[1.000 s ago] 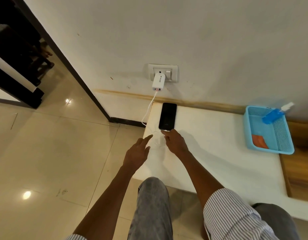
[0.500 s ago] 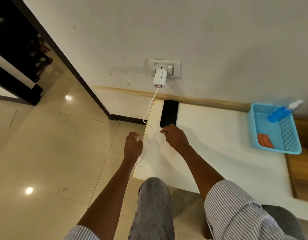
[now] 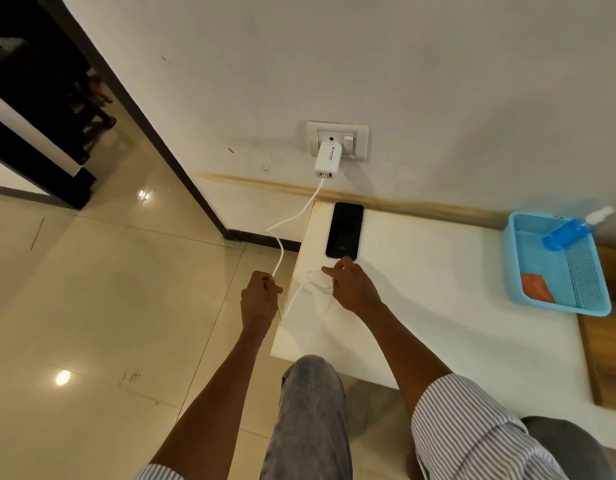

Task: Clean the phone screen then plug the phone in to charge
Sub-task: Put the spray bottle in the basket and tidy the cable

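A: any readable text?
B: dark logo print is showing on the charger, too small to read. Nothing else is carrying writing.
A: surface, room?
B: white worktop is sitting against a cream wall, wood strip along the base. Glossy beige floor tiles are reflecting ceiling lights; a dark doorframe is running up to the left.
A: counts?
B: one phone, lying flat, screen up and dark, at the worktop's far left corner near the wall. One charger, sitting in the wall socket. One white cable, looping down to the hands. One blue basket, holding one blue spray bottle and one orange cloth.
A: hands?
B: left hand is gripping the cable, fingers curled round it, off the worktop edge. Right hand is resting just below the phone's near end, fingers bent; can't tell if they're pinching the cable.
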